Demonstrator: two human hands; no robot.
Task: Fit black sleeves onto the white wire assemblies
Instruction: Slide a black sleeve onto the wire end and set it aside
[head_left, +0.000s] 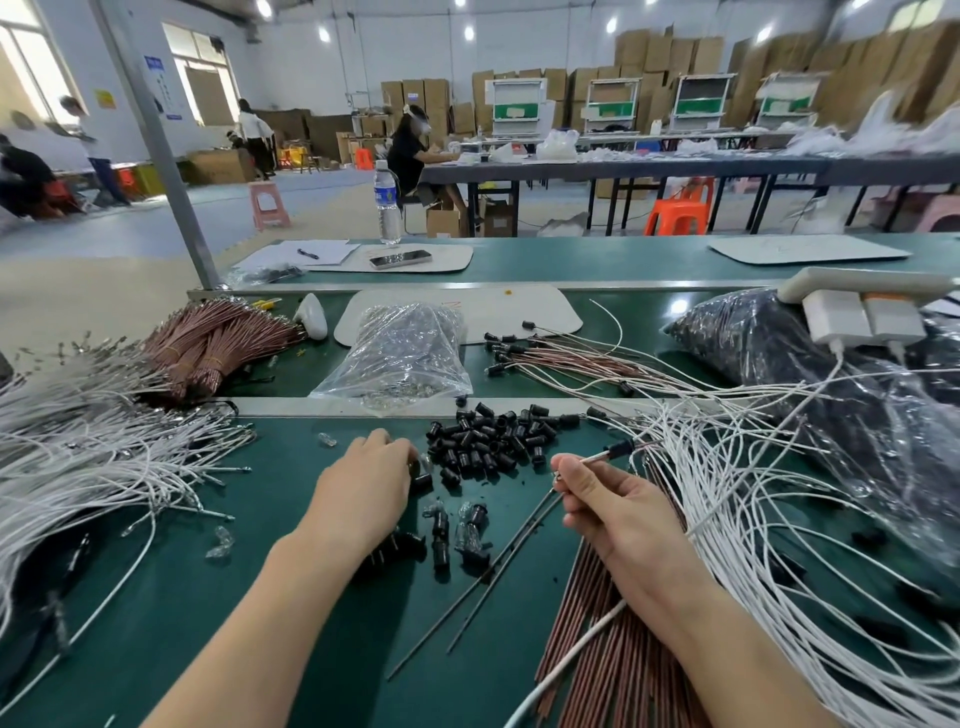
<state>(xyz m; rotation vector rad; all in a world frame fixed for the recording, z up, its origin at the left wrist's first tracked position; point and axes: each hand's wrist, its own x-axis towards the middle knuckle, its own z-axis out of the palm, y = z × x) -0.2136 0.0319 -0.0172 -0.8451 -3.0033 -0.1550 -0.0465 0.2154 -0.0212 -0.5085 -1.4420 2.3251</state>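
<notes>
Right hand (613, 514) pinches the thin floppy white wire (592, 458) just behind its tip, likely stiffest there; left hand (363, 488) curls over light, roll-prone small black plastic sleeves (488, 436) on the green tabletop (208, 597), and I can't see its grip.

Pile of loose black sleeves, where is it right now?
In the head view, the pile of black sleeves lies centrally on the green bench, just beyond the left hand and left of the wire pinched by the right hand.

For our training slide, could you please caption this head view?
Left hand at the sleeve pile; right hand pinches a wire tipped with a black sleeve.
</notes>
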